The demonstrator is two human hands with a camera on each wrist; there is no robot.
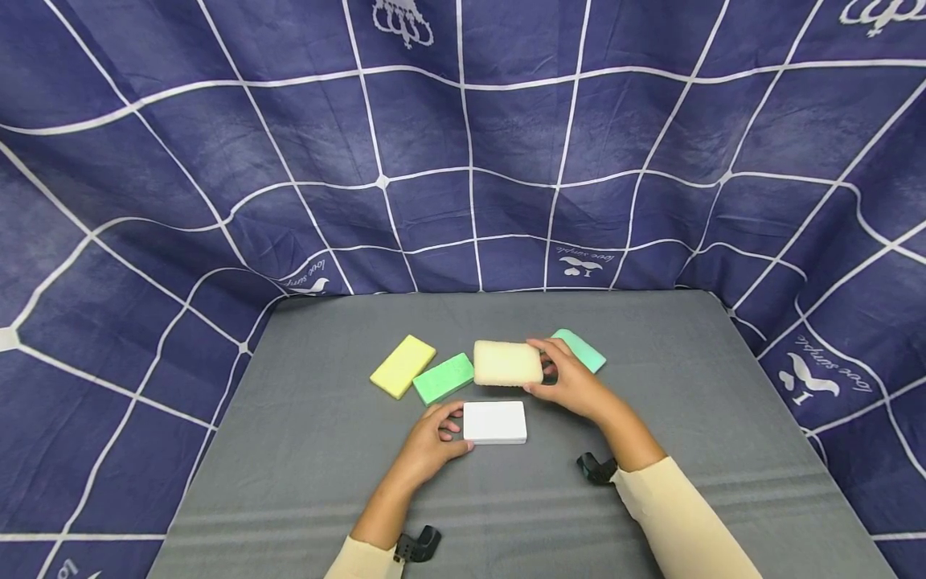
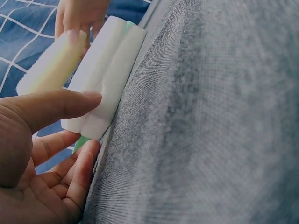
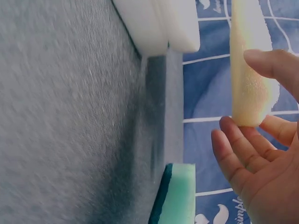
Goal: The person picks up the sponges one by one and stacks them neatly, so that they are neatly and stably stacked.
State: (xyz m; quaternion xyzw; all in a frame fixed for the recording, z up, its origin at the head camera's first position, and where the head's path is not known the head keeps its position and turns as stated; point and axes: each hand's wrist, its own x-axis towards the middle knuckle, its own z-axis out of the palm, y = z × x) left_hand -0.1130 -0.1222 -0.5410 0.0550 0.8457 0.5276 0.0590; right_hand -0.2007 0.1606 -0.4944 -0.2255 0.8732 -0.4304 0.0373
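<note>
My right hand grips a cream-coloured sponge by its right end, thumb on the near edge and fingers at the far one. In the right wrist view the cream sponge is raised off the table. My left hand pinches the left end of a white sponge stack, its thumb on the near side. Two white layers, one on the other, show in the left wrist view, where the stack rests on the grey cloth. The cream sponge is behind and above this stack.
A yellow sponge and a green sponge lie to the left on the grey-covered table. Behind my right hand lies a teal sponge with a dark underside. A blue curtain with white lines surrounds the table's far side and flanks.
</note>
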